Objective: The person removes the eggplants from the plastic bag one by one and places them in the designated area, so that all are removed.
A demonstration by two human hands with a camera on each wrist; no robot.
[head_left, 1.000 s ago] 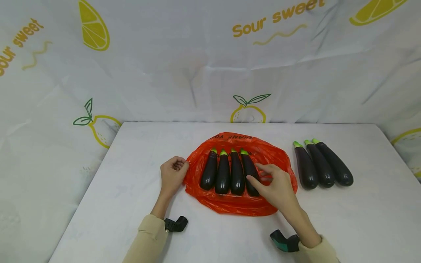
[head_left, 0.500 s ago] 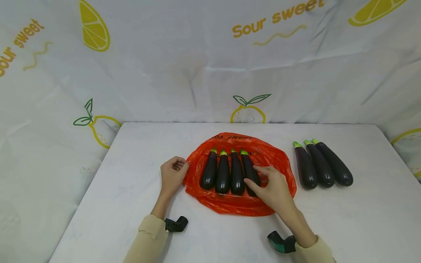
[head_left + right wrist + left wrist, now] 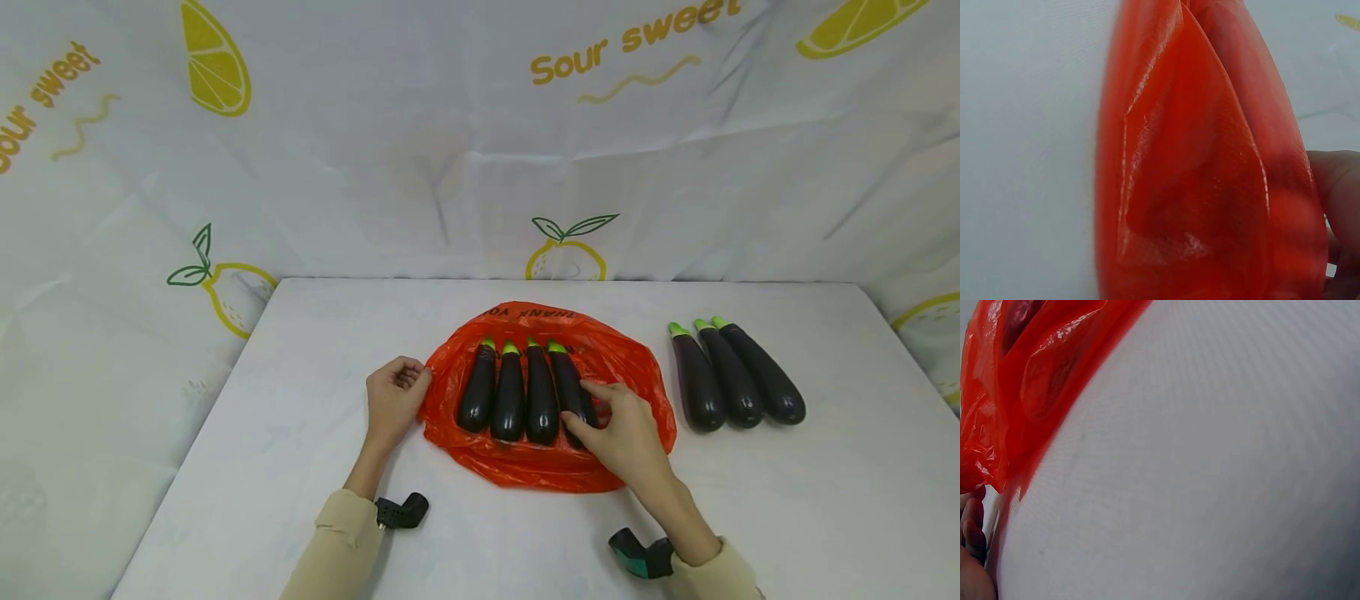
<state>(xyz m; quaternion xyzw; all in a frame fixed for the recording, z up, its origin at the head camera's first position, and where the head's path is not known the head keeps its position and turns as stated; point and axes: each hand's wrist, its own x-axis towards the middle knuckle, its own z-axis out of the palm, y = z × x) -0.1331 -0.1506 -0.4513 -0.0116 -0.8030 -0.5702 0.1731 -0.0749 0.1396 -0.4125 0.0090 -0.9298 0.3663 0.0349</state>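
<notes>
A red plastic bag lies spread open mid-table in the head view, with a row of several dark eggplants on it, green stem ends away from me. My left hand pinches the bag's left edge between thumb and curled fingers; the left wrist view catches those fingers beside the red film. Around the rightmost eggplant of the row, my right hand has its thumb on the near left side and its fingers on the right. In the right wrist view, the bag's side hides that eggplant.
Three more eggplants lie side by side on the white table, right of the bag. Behind the table hangs a white cloth printed with lemons. A wrist camera sits on each forearm.
My right hand has moved slightly left and its thumb and fingers have come in around the rightmost eggplant in the bag. The left hand has stayed at the bag's edge.
</notes>
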